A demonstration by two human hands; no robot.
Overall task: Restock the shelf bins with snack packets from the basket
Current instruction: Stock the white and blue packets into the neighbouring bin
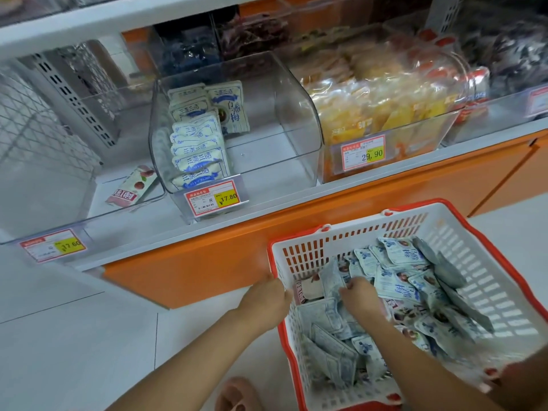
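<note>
A white basket [355, 237] with a red rim sits on the floor at the lower right, holding several white-and-blue snack packets [415, 280]. My left hand [267, 296] grips the basket's near-left rim. Inside the basket, my right hand [360, 293] has its fingers curled down on packets in the pile. On the shelf above, the middle clear bin [281, 114] has a stack of the same white-and-blue packets [198, 143] along its left side; its right side is bare.
The left clear bin holds one pink packet [132, 185]. The right bin [379, 105] is full of yellow and orange packets. Another person's hand [501, 378] holds the basket's near-right edge. A pink slipper [237, 393] shows below. An orange shelf base [207, 262] runs behind the basket.
</note>
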